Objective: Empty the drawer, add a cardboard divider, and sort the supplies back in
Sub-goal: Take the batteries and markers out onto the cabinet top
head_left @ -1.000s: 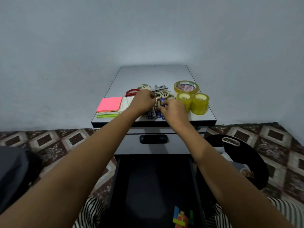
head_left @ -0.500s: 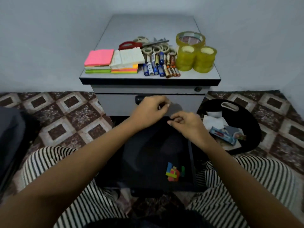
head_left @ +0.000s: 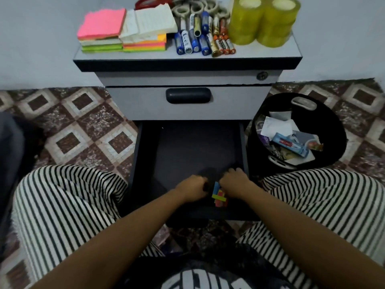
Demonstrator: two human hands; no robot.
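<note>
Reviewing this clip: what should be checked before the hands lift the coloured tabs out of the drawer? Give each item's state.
1. Drawer pulled open: ok.
2. Coloured tabs alone on the visible drawer floor: ok.
3. Left hand and right hand flank the tabs: ok.
4. Either hand's grip on the tabs: cannot tell, fingers curl out of sight.
5. Bare strip along the cabinet top front edge for setting them down: ok.
</note>
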